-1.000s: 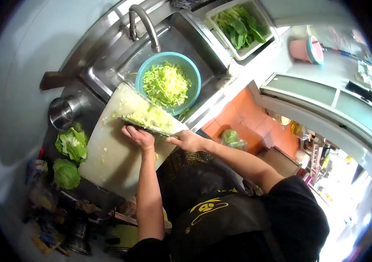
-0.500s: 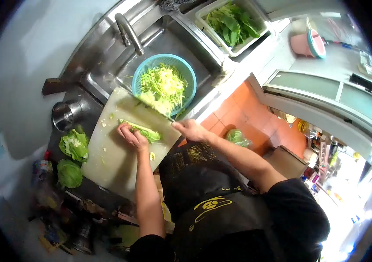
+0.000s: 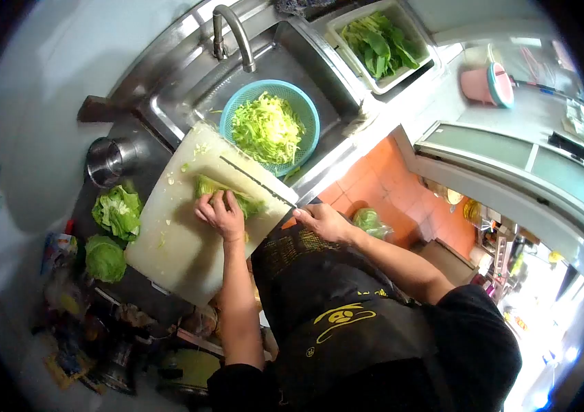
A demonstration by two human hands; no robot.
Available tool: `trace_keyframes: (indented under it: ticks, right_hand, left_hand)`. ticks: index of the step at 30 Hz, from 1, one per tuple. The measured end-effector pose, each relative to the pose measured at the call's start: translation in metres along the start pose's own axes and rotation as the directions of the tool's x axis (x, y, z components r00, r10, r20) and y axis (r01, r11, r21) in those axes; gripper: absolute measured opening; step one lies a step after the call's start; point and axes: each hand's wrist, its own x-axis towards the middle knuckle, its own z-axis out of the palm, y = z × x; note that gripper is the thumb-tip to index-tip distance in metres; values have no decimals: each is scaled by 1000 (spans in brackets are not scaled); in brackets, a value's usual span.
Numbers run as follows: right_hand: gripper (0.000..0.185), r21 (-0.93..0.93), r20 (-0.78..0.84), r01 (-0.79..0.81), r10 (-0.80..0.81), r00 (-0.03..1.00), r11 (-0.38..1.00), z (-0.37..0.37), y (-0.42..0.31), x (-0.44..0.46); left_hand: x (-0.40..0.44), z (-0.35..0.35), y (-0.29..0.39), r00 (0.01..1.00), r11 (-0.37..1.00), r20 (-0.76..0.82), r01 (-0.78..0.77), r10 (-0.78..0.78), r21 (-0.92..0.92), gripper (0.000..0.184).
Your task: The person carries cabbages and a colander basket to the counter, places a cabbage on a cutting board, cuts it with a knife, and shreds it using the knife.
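My left hand (image 3: 222,214) presses curled fingers onto a pale green piece of cabbage (image 3: 249,204) on the white cutting board (image 3: 161,237). In my right hand (image 3: 323,221), the fingers are closed around the handle of a knife (image 3: 259,181). Its long blade lies over the board's sink-side part, a short way from the cabbage piece. Beyond that edge, a blue colander (image 3: 311,113) holds a heap of shredded cabbage (image 3: 268,129). Left of the board sit a loose leafy cabbage piece (image 3: 118,213) and a rounder cabbage (image 3: 105,259).
The colander stands in the steel sink (image 3: 189,103) beneath a curved faucet (image 3: 237,34). A white tub (image 3: 429,56) of leafy greens (image 3: 381,44) stands at the back. A metal cup (image 3: 107,161) is left of the board. Another cabbage (image 3: 369,221) lies near the orange floor tiles.
The knife has moved from the colander's edge back over the board, and the shreds on its blade are gone. My left hand still holds the cabbage piece. The camera view has shifted slightly.
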Motion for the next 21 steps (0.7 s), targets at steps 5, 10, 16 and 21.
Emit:
trace_keyframes:
  ticks: [5,10,16,21]
  right_hand:
    - [60,-38,-33,-13,11,999,999,0,2,5]
    - [59,-49,-29,37,-39,999,998,0,-18,-8]
    - [56,-85,12,145,-145,989,986,9,-29,-22]
    - [57,-163,39,193,-189,981,968,16,-25,-25]
  left_hand:
    - [-14,-32,-2,962,986,267,-1,46,-166,51]
    - [5,-55,-6,877,994,468,-74,104,-82,62]
    - [31,-67,-24,744,972,629,-215,226,-95,62]
    - [23,-44,-52,677,949,667,-248,312,-192,60]
